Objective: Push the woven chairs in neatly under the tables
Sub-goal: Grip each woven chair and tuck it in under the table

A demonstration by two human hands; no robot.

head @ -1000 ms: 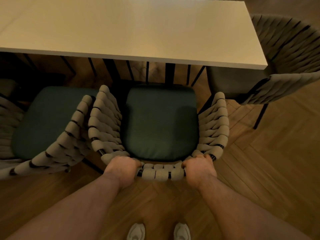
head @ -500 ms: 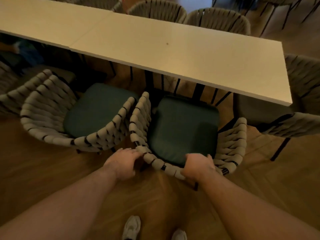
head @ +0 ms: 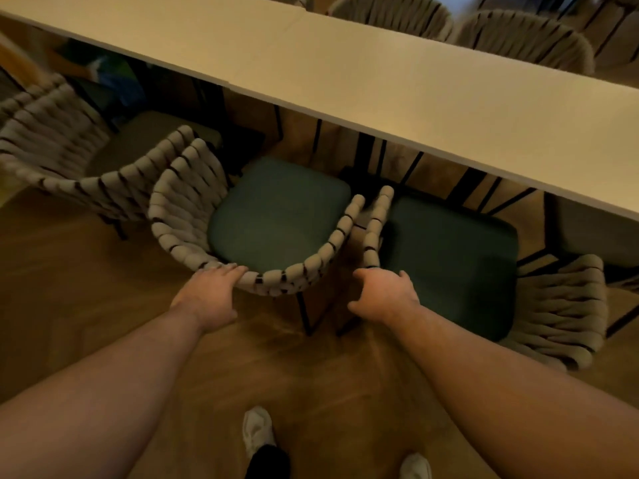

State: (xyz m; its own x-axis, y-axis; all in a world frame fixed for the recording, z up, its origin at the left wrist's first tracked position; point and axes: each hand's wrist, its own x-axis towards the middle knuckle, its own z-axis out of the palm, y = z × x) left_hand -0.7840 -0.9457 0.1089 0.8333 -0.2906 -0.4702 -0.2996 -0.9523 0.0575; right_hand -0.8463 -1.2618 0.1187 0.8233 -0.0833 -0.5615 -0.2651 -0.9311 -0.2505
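Note:
Two woven chairs with dark green cushions stand side by side at the long white table (head: 380,81). The middle chair (head: 179,209) is angled, with only the front of its seat under the tabletop. My left hand (head: 207,295) rests with straight fingers on the back rim of this chair. The right chair (head: 560,312) sits partly under the table, its armrest close to the middle chair's. My right hand (head: 383,295) hovers with relaxed fingers at the near left corner of the right chair and grips nothing.
A third woven chair (head: 52,143) with a pale seat stands at the left, touching the middle chair. More woven chairs (head: 518,36) line the table's far side. Black table legs (head: 363,150) stand beneath it. My shoes (head: 257,430) are on the wooden floor.
Both hands have let go of the right chair's back. I have shifted left; my left hand now touches the middle chair's back rim, and my right hand hangs between the chairs.

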